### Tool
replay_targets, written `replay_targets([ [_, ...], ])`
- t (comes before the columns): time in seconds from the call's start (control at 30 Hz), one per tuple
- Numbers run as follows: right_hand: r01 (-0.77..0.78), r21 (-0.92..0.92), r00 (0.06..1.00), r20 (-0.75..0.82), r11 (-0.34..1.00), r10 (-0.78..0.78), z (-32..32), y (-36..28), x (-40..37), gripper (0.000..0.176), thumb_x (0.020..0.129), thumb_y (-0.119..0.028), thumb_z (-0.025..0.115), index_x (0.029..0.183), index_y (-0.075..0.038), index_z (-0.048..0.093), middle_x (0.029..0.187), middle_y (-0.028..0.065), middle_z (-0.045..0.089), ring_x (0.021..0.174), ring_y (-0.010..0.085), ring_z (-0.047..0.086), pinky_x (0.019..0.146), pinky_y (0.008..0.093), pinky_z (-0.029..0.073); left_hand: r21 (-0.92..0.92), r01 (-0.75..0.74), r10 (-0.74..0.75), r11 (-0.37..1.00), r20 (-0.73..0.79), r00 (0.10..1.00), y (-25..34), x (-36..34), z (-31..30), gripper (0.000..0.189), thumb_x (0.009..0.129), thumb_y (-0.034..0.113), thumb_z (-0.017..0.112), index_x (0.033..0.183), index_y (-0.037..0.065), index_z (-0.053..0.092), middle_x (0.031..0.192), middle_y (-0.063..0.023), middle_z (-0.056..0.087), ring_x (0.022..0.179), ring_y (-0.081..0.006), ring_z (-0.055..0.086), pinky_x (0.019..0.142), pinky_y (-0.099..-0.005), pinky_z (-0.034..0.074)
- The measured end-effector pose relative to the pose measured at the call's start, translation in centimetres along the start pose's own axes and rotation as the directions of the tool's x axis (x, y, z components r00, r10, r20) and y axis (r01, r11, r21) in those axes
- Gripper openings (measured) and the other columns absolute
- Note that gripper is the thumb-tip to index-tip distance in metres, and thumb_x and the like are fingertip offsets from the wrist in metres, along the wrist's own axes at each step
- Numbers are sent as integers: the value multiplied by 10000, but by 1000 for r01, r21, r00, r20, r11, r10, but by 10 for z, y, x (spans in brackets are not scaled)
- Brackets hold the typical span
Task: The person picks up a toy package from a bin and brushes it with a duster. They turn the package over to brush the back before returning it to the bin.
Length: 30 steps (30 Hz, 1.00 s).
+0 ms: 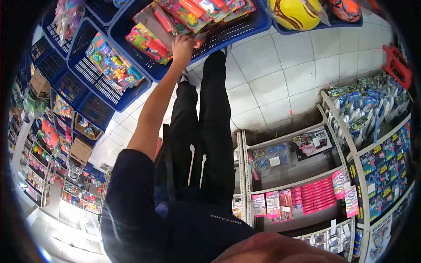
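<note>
My left hand (183,49) reaches into a blue plastic basket (237,36) with its fingers bent at the lower edge of a toy packet (154,27). This packet has a dull grey face and a red, tube-like piece beside it. The fingertips are partly hidden among the packaging. Around the hand lie other bright toy packets (186,12), with pink, green and orange printing. A small orange-red piece shows just right of my fingers. My right hand is not visible; a blurred patch of skin fills the bottom edge, close to the lens.
Left of the basket stands another blue basket (94,72) holding a colourful toy pack (115,61). A yellow ball (294,13) sits in a basket at upper right. Metal shelves (294,175) with pink boxes stand at right, near a red stool (397,65). White floor tiles (272,65) run between.
</note>
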State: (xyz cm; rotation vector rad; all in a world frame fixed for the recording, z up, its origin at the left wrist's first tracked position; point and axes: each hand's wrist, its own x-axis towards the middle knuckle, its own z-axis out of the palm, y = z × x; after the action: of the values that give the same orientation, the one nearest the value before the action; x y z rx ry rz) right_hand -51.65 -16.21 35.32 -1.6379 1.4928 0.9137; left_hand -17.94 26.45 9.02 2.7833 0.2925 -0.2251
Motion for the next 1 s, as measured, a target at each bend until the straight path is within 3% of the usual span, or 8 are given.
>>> replay_targets([
  [0.2,160,23,987,-39,987,-159,7,29,-11,241,865,-273,536,985,-65,551,634,64,522,416,150,413,373,258,361,-523,240,-257,818,41,965,-1,1,-94,210,830,201,521,859,2,582,701,-167,582,633,-279,559,580,-373,426],
  [0.3,309,-597,899,-71,740,-432,-10,103,31,236,868,-272,533,979,-64,554,631,62,521,414,147,411,372,256,358,-697,364,-380,618,140,914,-15,1,-133,248,853,225,523,814,-18,560,628,-166,542,547,-181,496,538,-349,390],
  [0.33,591,-45,750,-337,805,-569,28,33,-20,234,896,-285,489,873,-73,584,571,15,472,411,98,364,363,243,279,-661,243,-332,710,-10,943,-18,-2,-155,250,855,226,524,826,-20,562,628,-149,541,557,-163,487,541,-344,390],
  [0.37,463,334,886,-196,821,-420,22,13,-2,230,900,-273,490,847,-64,571,556,1,428,425,69,333,370,257,261,-602,124,-266,789,-152,952,-20,-7,-179,253,857,227,525,837,-22,565,629,-132,540,567,-145,477,544,-339,390],
  [0.47,446,549,890,-358,707,-283,35,-125,-82,268,884,-304,516,729,-90,476,573,-13,393,465,80,339,420,241,332,-795,29,-199,607,-117,973,20,-27,-299,261,886,232,491,868,-22,547,700,-29,544,651,-91,446,596,-277,388],
  [0.67,714,571,560,-118,405,-820,47,-223,-150,198,868,-238,505,782,-60,514,644,12,468,585,102,479,550,267,440,-876,43,111,480,109,988,66,-103,-460,286,923,249,424,976,4,562,792,-13,581,638,-45,521,575,-220,439],
  [0.73,649,705,452,-57,284,-890,56,-248,-193,218,873,-261,514,847,-46,531,678,33,504,616,115,518,604,270,470,-964,199,199,173,233,952,90,-122,-492,313,920,270,435,1028,-8,528,890,-27,607,694,-60,578,635,-227,491],
  [1.0,252,950,387,77,186,-919,1,-214,-230,468,885,-451,424,1136,-58,470,1088,50,551,980,196,535,837,382,436,-936,351,609,-32,260,749,190,-163,-553,325,912,226,448,1109,-30,483,1032,-116,592,871,-163,611,749,-287,524],
])
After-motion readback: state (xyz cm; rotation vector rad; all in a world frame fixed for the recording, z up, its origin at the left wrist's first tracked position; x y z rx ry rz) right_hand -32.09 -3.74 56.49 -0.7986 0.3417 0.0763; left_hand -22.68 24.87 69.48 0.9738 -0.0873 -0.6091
